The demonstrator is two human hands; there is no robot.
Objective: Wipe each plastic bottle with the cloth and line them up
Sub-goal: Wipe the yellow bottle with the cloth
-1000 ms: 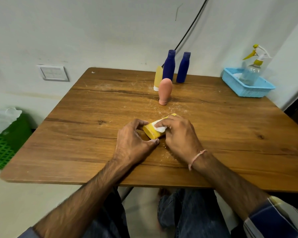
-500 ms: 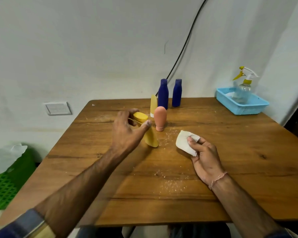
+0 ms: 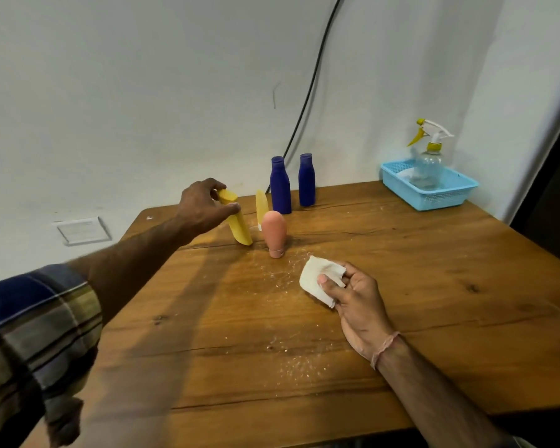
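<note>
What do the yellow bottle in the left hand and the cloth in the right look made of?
The yellow bottle: looks like opaque plastic, matte finish, even colour without glare. The cloth: soft white fabric, possibly a non-woven wipe; it folds and creases limply where the right hand pinches it.

One head-worn wide-angle view looks forward and down, close over the wooden table (image 3: 401, 286), toward the wall (image 3: 143, 92).
</note>
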